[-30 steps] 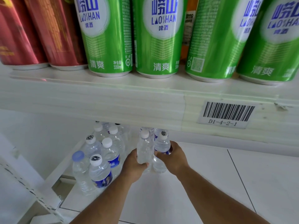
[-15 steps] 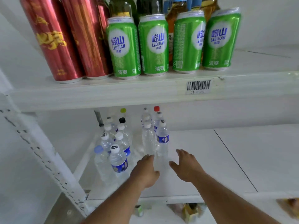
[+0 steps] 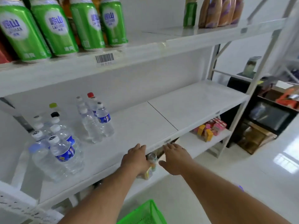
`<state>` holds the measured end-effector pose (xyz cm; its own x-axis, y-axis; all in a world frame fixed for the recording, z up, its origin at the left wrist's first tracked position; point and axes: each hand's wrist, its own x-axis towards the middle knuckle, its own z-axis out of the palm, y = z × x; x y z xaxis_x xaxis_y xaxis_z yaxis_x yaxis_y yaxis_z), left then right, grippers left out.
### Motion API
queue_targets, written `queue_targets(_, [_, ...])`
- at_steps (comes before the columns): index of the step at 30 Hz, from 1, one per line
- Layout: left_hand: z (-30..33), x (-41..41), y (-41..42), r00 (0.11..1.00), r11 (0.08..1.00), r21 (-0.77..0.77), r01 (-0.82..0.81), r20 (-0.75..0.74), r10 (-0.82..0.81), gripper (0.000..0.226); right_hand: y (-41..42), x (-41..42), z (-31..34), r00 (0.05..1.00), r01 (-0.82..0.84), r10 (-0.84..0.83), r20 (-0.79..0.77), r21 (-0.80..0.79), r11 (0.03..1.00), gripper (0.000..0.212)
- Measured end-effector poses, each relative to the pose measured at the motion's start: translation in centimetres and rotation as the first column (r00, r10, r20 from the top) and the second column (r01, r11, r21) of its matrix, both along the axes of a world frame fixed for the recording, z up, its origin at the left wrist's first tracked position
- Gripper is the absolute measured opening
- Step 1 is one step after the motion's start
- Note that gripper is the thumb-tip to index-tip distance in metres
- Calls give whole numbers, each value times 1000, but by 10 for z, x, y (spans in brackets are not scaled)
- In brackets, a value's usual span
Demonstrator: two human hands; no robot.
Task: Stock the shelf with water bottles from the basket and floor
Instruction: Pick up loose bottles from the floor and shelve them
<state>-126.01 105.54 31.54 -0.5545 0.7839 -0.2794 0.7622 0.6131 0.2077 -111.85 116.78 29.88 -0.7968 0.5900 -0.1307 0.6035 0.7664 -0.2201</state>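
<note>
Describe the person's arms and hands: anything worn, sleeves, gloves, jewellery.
Both forearms are bare up to the frame edge, with no sleeves in sight. The left hand and right hand wear no gloves. No watch, bracelet or ring shows, though the picture is slightly blurred.

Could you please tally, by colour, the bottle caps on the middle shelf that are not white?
Red cap: 1
Yellow-green cap: 1
Black cap: 1
Pale blue cap: 1
Total: 4
</note>
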Motion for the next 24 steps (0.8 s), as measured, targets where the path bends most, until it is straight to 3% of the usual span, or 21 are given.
queue_targets(12, [-52, 221, 104, 939, 924, -172, 341, 115, -325, 70, 48, 261, -68, 915, 399, -381, 134, -147, 905, 69])
queue_targets(18, [-76, 330, 137, 929, 918, -202, 341, 222, -297, 77, 80, 382, -80, 861, 505, -475, 181, -193, 841, 71])
queue_targets(24, [-98, 380, 164, 935, 933, -215, 289, 272, -227, 76, 119, 449, -89, 831, 550, -507, 229, -193, 813, 68])
